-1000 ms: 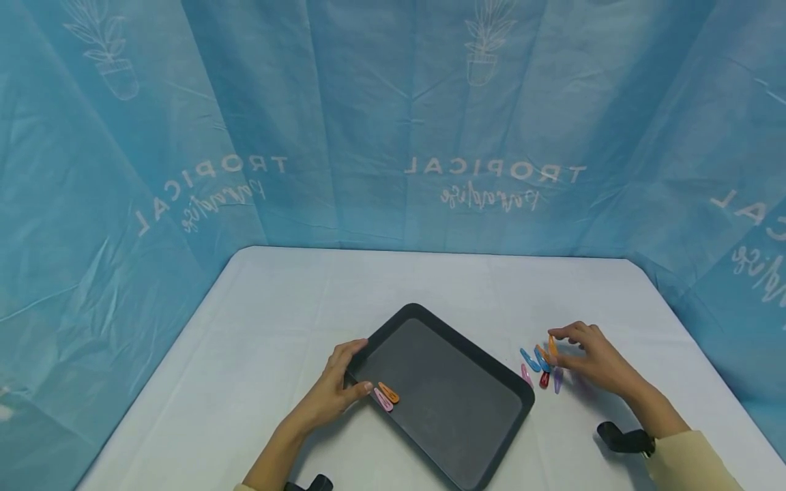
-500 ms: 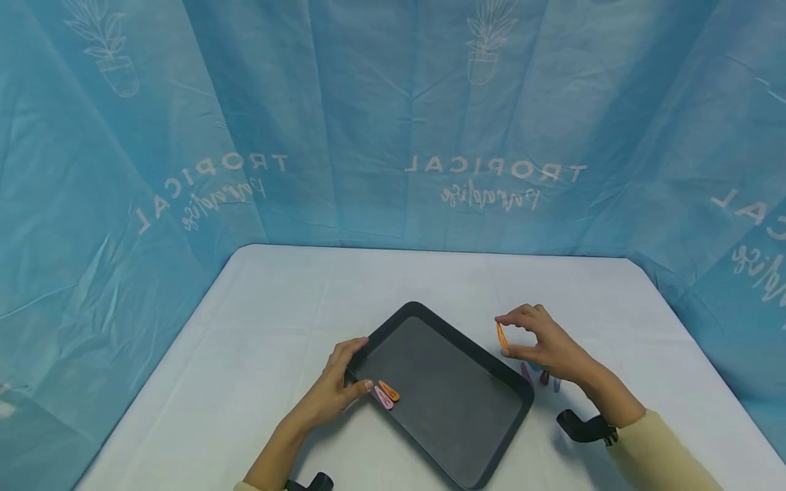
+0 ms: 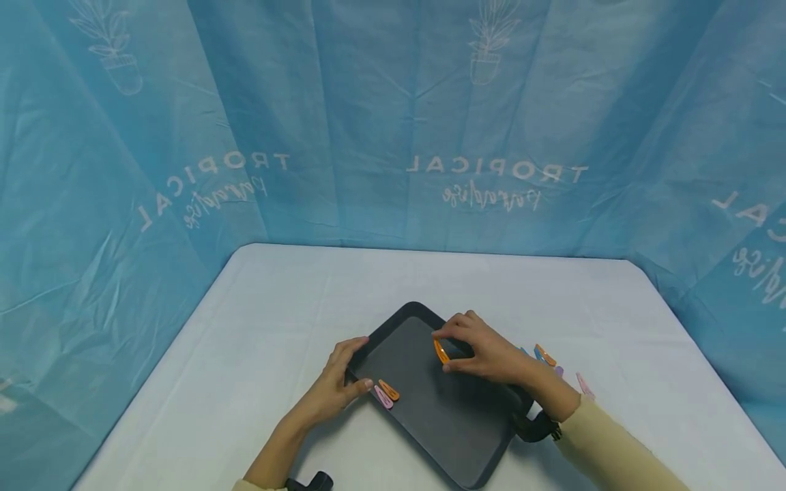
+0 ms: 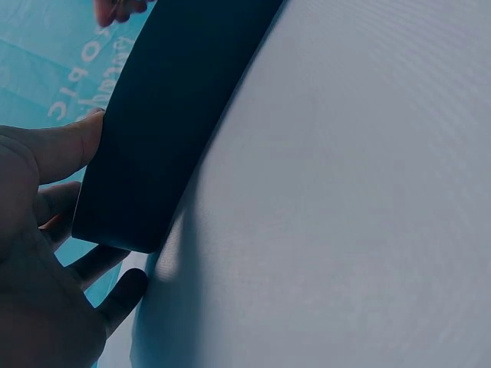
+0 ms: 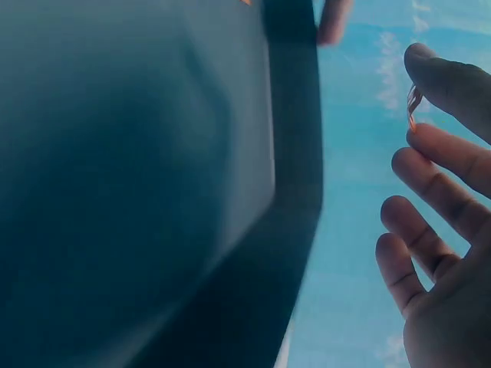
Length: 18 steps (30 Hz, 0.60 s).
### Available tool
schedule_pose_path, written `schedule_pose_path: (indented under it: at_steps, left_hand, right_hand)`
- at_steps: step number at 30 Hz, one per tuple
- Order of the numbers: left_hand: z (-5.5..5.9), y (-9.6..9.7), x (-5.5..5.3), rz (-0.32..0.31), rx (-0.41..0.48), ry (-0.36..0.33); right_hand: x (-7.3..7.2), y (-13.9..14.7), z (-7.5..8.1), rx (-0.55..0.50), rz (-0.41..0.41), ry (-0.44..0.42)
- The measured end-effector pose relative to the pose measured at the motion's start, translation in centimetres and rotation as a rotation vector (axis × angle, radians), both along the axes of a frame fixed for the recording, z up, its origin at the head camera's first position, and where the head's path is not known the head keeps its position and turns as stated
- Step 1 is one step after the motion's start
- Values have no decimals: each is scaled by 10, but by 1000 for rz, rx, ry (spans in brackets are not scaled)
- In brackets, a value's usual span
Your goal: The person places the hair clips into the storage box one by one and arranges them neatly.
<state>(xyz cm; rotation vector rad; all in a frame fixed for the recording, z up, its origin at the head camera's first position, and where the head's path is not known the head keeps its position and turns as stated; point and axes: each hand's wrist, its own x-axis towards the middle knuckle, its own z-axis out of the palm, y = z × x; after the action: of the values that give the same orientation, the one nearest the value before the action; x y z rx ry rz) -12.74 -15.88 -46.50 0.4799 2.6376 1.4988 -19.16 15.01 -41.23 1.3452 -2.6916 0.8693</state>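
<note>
My right hand (image 3: 488, 349) pinches an orange snap hair clip (image 3: 441, 351) between thumb and index finger, above the far part of a dark grey tray (image 3: 430, 423). In the right wrist view the clip (image 5: 413, 106) stands edge-on between the fingertips, the other fingers spread loosely. My left hand (image 3: 334, 382) grips the tray's left corner, thumb on the rim and fingers round the outside, as the left wrist view shows by the tray's outer wall (image 4: 169, 130). Near that thumb, a second orange clip (image 3: 389, 390) and a pink clip (image 3: 383, 397) lie side by side on the tray.
Right of the tray, partly behind my right arm, lie several more clips: an orange one (image 3: 545, 354), a blue one (image 3: 539, 354), a purple one (image 3: 559, 371) and a pink one (image 3: 585, 385). A white cloth (image 3: 295, 293) covers the table; a blue curtain (image 3: 368, 123) hangs behind.
My right hand has picked the orange hair clip up from the group on the right and carried it left over the tray. The left hand and the tray have stayed put.
</note>
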Motion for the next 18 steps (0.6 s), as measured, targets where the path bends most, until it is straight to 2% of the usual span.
schedule_pose_path:
  at_steps: [9, 18]
  left_hand:
    - [1, 1, 0, 16, 15, -28]
    - [0, 1, -1, 20, 27, -66]
  right_hand:
    - [-1, -38, -16, 76, 52, -91]
    - [-3, -61, -28, 138, 87, -114]
